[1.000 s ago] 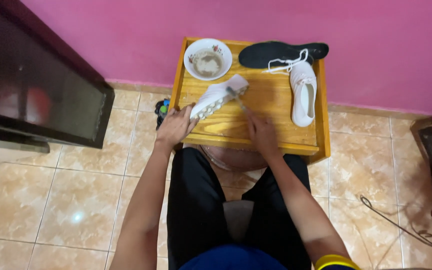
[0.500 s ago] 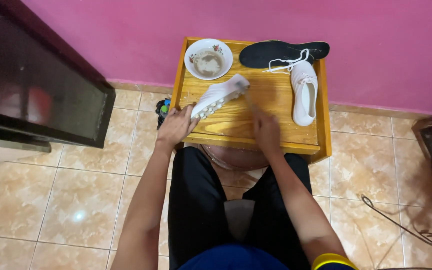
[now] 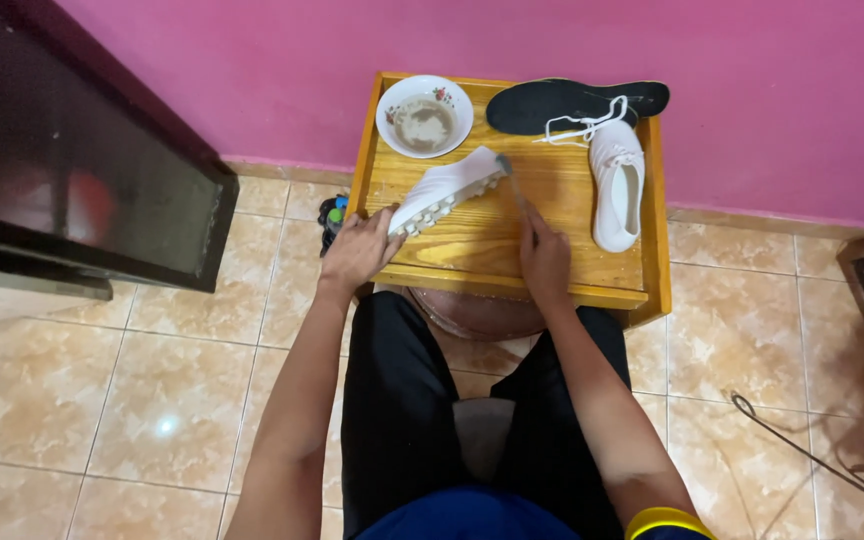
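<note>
Item: white low-top shoe with a studded pale sole (image 3: 447,187), lying on its side across the middle of the small yellow wooden desk (image 3: 642,296), sole edge turned toward the person, toe pointing up and right. Left hand (image 3: 360,250): closed around the heel end of the shoe, pinning it against the desk top. Right hand (image 3: 544,258): closed narrowly on the handle of a thin dark-handled brush (image 3: 512,186), whose head meets the toe end of the shoe; bristles too small to make out. Handling note, as judgement: the work in hand looks like scrubbing the sole edge, and it goes best with the heel kept firmly pinned so the shoe does not skid, short strokes run along the rim, and the brush held low so the head stays flat on the sole. Adjacent: white round bowl with a floral rim and murky brownish liquid (image 3: 424,115), at the desk's far left corner, near the shoe but apart. Second white shoe, opening upward (image 3: 617,182), at the right side, loose white laces (image 3: 580,128) trailing onto a black foam insole (image 3: 552,102) lying along the far edge. Beneath: beige tiled floor (image 3: 132,370); pink wall (image 3: 282,70) behind.
</note>
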